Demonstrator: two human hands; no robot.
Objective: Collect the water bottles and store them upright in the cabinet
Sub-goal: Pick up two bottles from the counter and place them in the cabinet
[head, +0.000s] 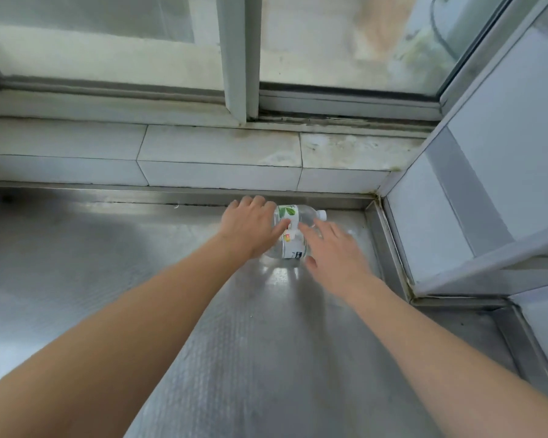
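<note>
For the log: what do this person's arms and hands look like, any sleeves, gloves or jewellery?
Both forearms are bare as far as the frame shows, no sleeves visible. The left hand and right hand wear no gloves; no watch, bracelet or ring is visible. The right hand is slightly motion-blurred.

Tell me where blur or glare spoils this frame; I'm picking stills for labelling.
Head view: the right hand is smeared by motion blur, the left hand sharper on the bottle; bright glare patches sit on the steel counter just below the bottle; the window frame bows from wide-angle distortion.

Right hand blurred (hides bottle side)
</note>
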